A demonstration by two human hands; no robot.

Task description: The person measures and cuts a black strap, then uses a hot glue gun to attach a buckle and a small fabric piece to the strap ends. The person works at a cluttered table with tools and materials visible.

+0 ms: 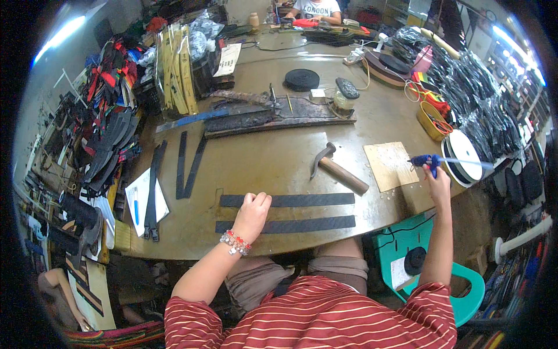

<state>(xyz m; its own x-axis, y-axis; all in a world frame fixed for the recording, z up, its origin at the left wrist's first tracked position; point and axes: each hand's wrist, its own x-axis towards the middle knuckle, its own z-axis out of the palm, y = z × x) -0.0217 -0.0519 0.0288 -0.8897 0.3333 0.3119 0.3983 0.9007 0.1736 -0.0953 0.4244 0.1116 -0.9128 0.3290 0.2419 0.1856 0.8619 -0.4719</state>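
Observation:
Two black fabric strips lie side by side across the near part of the table, an upper strip (pixel 314 200) and a lower strip (pixel 308 224). My left hand (pixel 251 216), with a beaded bracelet at the wrist, is closed at the upper strip towards its left end; its fingertips are hidden. Out to the right, my right hand (pixel 437 179) grips a blue glue gun (pixel 427 161) with a pale glue stick poking out of its back. The gun's nozzle is over the right edge of a tan board (pixel 388 166) spotted with glue.
A wooden-handled hammer (pixel 343 174) lies beyond the strips. More black straps (pixel 183 168) and white paper with a blue pen (pixel 136 206) are at left. Behind are a dark slab (pixel 290 113) and a webbing roll (pixel 301 79). A white spool (pixel 463 154) and green chair (pixel 465 294) stand at right.

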